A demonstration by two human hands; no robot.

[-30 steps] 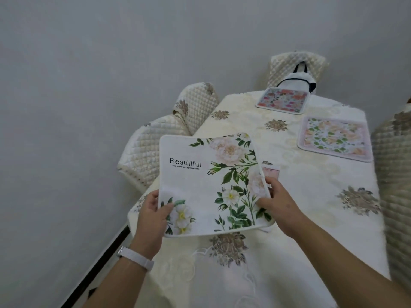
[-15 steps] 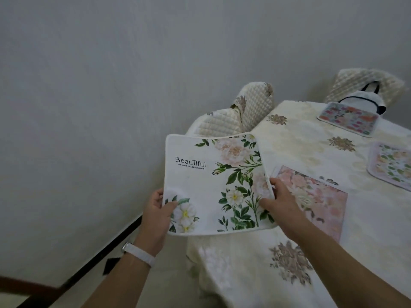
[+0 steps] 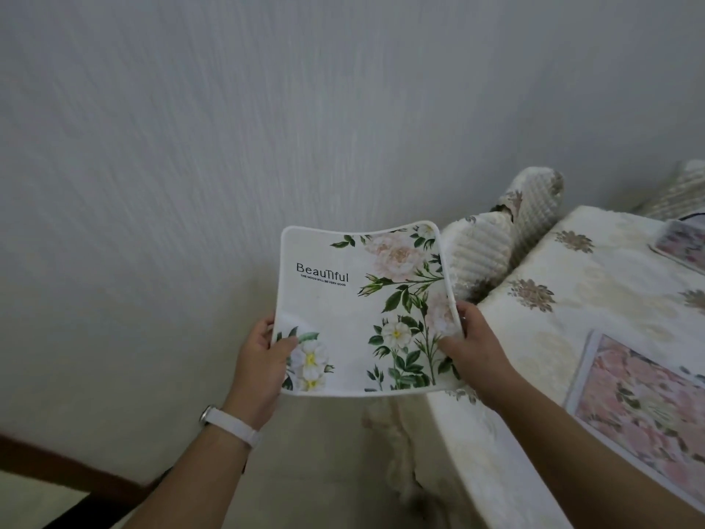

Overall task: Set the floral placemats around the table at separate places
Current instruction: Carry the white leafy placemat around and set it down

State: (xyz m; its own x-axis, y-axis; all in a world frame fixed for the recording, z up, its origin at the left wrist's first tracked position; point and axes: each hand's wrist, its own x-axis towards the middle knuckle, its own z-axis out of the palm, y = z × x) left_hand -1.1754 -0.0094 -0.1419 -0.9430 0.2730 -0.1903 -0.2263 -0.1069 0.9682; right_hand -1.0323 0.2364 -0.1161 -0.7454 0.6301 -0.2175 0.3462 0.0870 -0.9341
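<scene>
I hold a white floral placemat (image 3: 351,311), printed "Beautiful" with green leaves and pale roses, in the air beside the table's left corner. My left hand (image 3: 259,360) pinches its lower left edge, thumb on top. My right hand (image 3: 471,337) grips its right edge. A pink floral placemat (image 3: 644,410) lies on the table (image 3: 553,337) at the near right. Another floral placemat (image 3: 683,246) lies farther back, cut off by the frame edge.
Two quilted cream chairs (image 3: 507,238) are pushed against the table's left side, close to the grey wall (image 3: 229,147). A third quilted chair (image 3: 683,189) shows at the far right. A dark skirting board (image 3: 57,467) runs along the floor at lower left.
The view has swung left, so the table slid to the right edge of the frame. The held placemat now hangs off the table's left corner, over the floor, instead of over the tabletop.
</scene>
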